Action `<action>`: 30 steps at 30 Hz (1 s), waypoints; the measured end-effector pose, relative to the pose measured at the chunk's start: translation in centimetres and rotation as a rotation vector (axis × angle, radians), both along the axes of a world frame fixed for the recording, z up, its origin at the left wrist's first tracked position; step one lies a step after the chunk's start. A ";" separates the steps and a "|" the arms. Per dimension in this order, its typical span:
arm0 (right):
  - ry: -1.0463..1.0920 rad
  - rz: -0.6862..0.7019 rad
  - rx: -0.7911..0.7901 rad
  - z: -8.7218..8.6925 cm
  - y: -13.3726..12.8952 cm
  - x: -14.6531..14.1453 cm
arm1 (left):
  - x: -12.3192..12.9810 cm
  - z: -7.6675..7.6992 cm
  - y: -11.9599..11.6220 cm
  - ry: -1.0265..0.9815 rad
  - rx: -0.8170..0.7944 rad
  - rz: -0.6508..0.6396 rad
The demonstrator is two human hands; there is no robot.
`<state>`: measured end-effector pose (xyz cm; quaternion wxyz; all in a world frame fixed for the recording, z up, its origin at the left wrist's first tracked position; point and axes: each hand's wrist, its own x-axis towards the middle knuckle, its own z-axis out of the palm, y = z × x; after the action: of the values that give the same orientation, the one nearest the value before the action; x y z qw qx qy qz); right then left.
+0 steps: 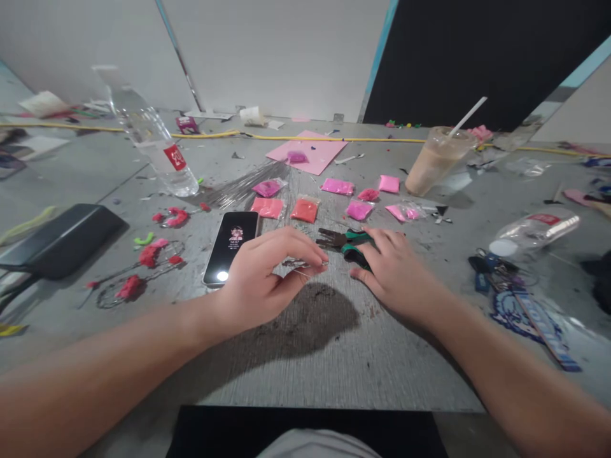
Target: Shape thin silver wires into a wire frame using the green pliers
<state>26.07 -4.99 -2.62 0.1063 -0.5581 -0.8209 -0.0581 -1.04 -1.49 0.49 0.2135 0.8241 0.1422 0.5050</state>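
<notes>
Two bare hands are present above a scuffed grey table [305, 385]. The left hand [265, 270] is closed to a pinch, thumb against fingertips, with a thin metallic wire piece [296, 262] held between them; its exact shape is partly hidden by the fingers. The right hand [401, 270] lies palm down, fingers slightly spread, over the green-and-black handles of a pair of pliers [336, 239]; whether it grips them cannot be determined. The pliers' jaws point toward the left hand and stand slightly apart. A smartphone [230, 245], screen lit, lies just beyond the left hand, partly covered by it. Several small sachets of pink and red material, including an orange-red sachet [304, 208], lie beyond both hands. Behind them rests a fanned bundle of straight wires [245, 184], near a pink paper sheet [321, 154].
</notes>
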 end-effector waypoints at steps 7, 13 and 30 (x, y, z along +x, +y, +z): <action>0.553 0.291 0.297 6.3 -3.5 -4.4 | -0.1 0.2 -0.4 -0.041 -0.016 -0.058; 0.676 0.337 0.313 6.7 -3.5 -6.5 | 0.0 0.5 -0.9 -0.035 -0.042 -0.062; 0.619 0.275 0.314 6.1 -3.7 -6.5 | -0.4 2.3 -1.8 0.133 -0.030 -0.072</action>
<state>19.57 -8.72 3.50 0.4404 -0.4109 -0.7983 0.0030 -1.46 -3.32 2.83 0.2339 0.8572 0.1336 0.4388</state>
